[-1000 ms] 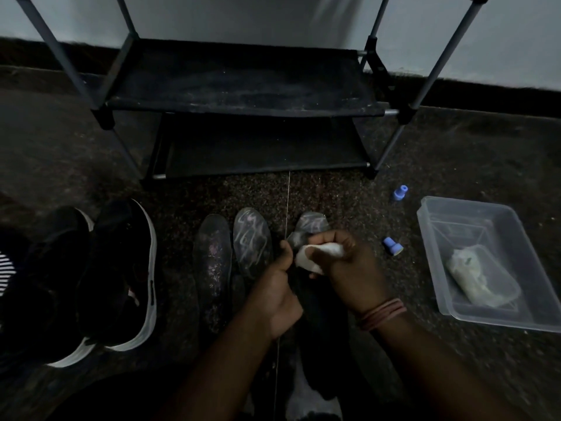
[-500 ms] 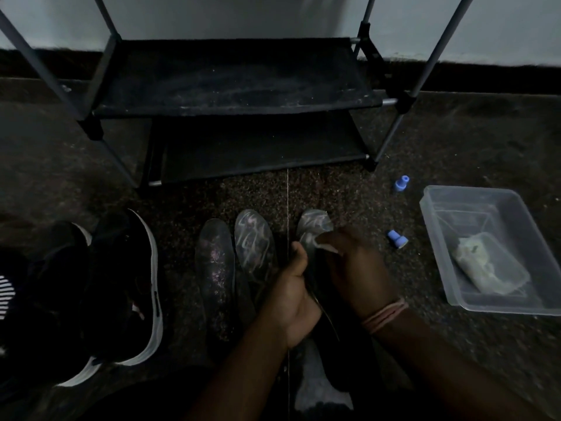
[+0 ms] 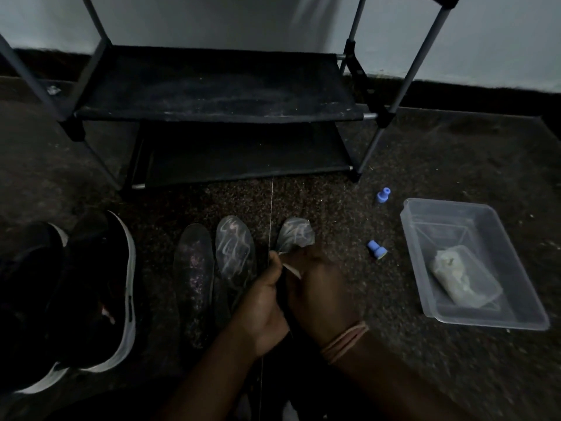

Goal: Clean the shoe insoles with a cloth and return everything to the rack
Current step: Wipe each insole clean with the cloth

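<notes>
Both hands are closed on one dark insole: it is gripped by the left hand, while a white cloth is pinched against it by the right hand.

Rack: black fabric shelves streaked with pale dust, grey metal tubes, black joints. Floor: dark brown, finely speckled. Wall: pale grey-white above a dark skirting. Shoes: black uppers with white soles, seen at left. Leftmost insole: dark, flecked with pinkish-purple glitter. Middle insole: grey, marked with whitish-pink scribble lines. Held insole: grey with the same pale scribble. Cloth: off-white, only a sliver seen. Two caps: light blue. Tub: clear, faintly grey plastic; contents off-white to pale green. Wrist band: pinkish-tan threads.
</notes>
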